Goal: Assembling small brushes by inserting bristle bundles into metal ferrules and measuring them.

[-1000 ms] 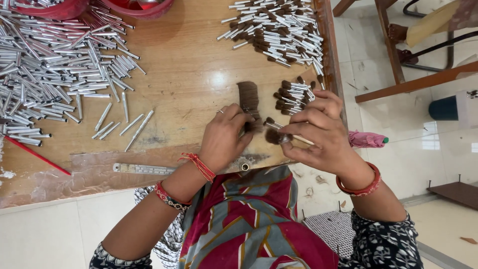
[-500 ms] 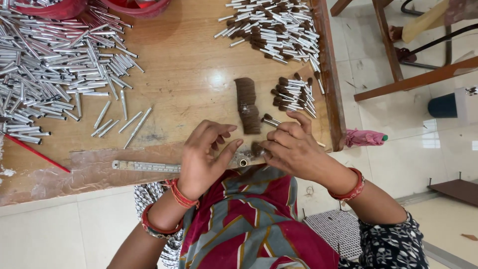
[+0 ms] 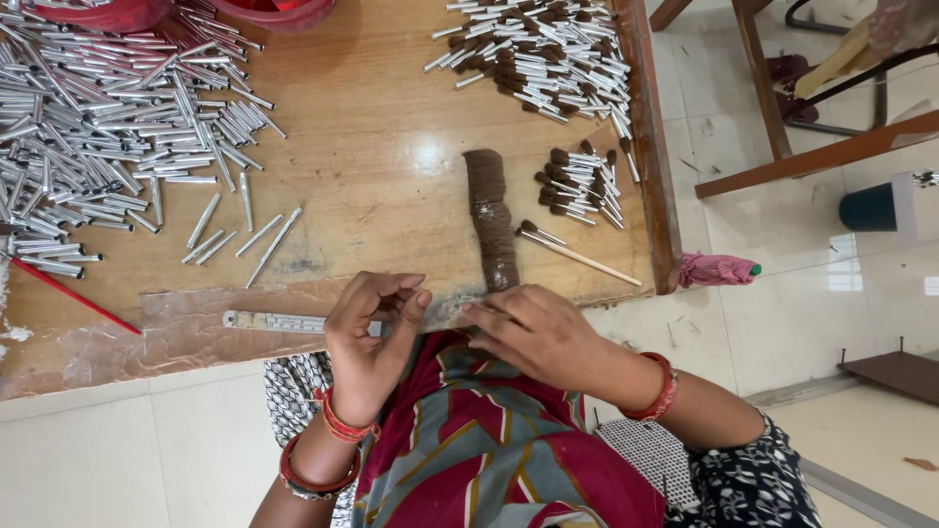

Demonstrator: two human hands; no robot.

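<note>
My left hand [image 3: 372, 337] is curled at the table's near edge, thumb and fingertips pinched together, with nothing visible between them. My right hand [image 3: 538, 332] lies palm down beside it. Its fingertips touch the lower end of a long brown hair bundle [image 3: 489, 210] lying on the wooden table [image 3: 381, 147]. What is under that palm is hidden. A thin wooden stick with a brown tuft [image 3: 577, 256] lies just right of the bundle. A metal ruler [image 3: 279, 321] lies along the edge, left of my left hand.
A large heap of silver tubes [image 3: 88, 127] fills the left, with loose tubes [image 3: 245, 230] nearer. Tubes with brown tufts form a small pile [image 3: 582, 186] and a large one [image 3: 548, 49]. A red stick [image 3: 68, 293], red bowls [image 3: 279, 12] and a pink cloth [image 3: 714, 269] are around.
Both hands have dropped from above the table to its near edge and moved apart. The tufted piece held between them earlier is no longer in my fingers.
</note>
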